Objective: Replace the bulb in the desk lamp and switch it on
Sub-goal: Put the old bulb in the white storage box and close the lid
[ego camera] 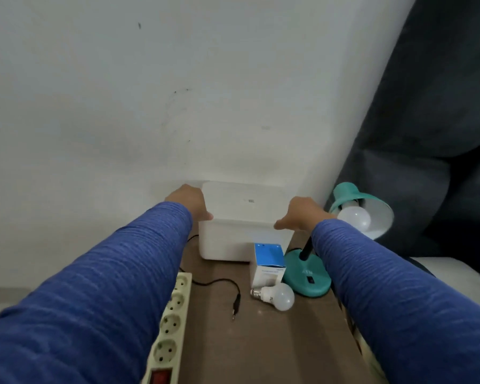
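My left hand (pixel 192 202) and right hand (pixel 302 213) grip the two sides of the white box (pixel 244 217) at the back of the counter (pixel 261 342), fingers clamped on its lid edges. The teal lamp (pixel 308 275) stands right of the box, a bulb in its shade. A loose bulb (pixel 277 295) lies beside the lamp base, touching the blue carton (pixel 269 261).

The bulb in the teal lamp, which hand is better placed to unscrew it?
Probably right: the right hand is beside the fitted bulb and shade, while the left hand is across the white box.
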Available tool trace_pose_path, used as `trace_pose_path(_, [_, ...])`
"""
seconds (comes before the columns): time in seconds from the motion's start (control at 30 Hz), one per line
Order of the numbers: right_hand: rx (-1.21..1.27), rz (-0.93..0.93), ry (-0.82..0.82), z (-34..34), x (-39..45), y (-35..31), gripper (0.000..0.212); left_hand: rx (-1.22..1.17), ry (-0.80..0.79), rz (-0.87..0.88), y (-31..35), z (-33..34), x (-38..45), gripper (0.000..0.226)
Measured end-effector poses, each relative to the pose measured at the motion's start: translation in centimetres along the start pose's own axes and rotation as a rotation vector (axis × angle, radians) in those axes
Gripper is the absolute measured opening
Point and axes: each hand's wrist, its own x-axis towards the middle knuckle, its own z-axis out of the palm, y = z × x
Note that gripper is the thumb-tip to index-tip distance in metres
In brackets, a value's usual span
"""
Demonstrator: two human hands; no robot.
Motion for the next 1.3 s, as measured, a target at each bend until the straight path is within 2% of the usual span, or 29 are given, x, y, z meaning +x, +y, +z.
trace_pose_path(0.03, [-0.001,0.003,-0.015,0.4,0.9,0.1,0.04,-0.039,-0.008,0.009,-0.1,0.6,0.9,0.063])
trace_pose_path(0.13, [0.011,-0.005,-0.03,2.0,3.5,0.7,0.079,-0.205,-0.018,0.044,-0.4,2.6,3.4,0.083])
trace_pose_path(0.2, [0.067,-0.022,-0.022,3.0,4.6,1.2,0.096,-0.316,-0.026,0.07,-0.5,3.8,4.6,0.098])
trace_pose_path(0.33, [0.161,-0.032,-0.027,4.7,6.2,2.2,0.103,-0.421,-0.072,0.12,-0.6,5.8,6.3,0.122])
trace_pose_path(0.47, [0.22,-0.043,-0.027,5.7,7.1,2.8,0.11,-0.495,-0.03,0.133,-0.5,7.4,6.7,0.124])
trace_pose_path(0.63, [0.282,-0.066,0.004,5.5,7.0,3.0,0.109,-0.538,0.052,0.166,-0.7,7.5,6.7,0.118])
trace_pose_path(0.77, [0.435,-0.074,0.009,4.6,7.1,3.3,0.104,-0.564,0.094,0.177,-0.6,6.6,6.6,0.111])
trace_pose_path(0.97, [0.579,-0.071,0.069,3.2,6.6,2.9,0.091,-0.747,0.145,0.124,0.3,4.7,5.8,0.096])
trace_pose_path(1.07, [0.626,-0.058,0.108,3.1,6.5,2.6,0.081,-0.755,0.175,0.105,0.6,4.1,5.6,0.091])
trace_pose_path(1.3, [0.633,-0.041,0.221,2.6,5.8,1.3,0.061,-0.717,0.224,0.105,-0.6,2.9,4.6,0.107])
